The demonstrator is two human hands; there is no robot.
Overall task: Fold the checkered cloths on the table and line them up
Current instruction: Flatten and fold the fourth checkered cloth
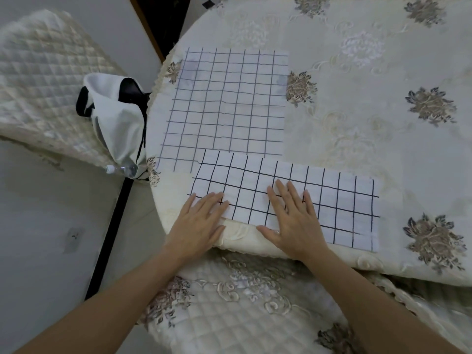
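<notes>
Nearest, along the worktop's near edge: folded checkered cloth (332, 200), a long strip with bold dark lines, lying flat, its far left corner overlapping a larger checkered cloth (224, 103) spread flat just beyond. Pressed from above by left hand (201, 223) at the near left corner and right hand (293, 218) nearer the middle; fingers (291, 191) straight and spread, grasping nothing. Underneath, round worktop (357, 111) under a cream floral cover. Off left, on a quilted chair (38, 72), white-and-black bag (115, 118) with a clear bottle (122, 170) at its lower end.
</notes>
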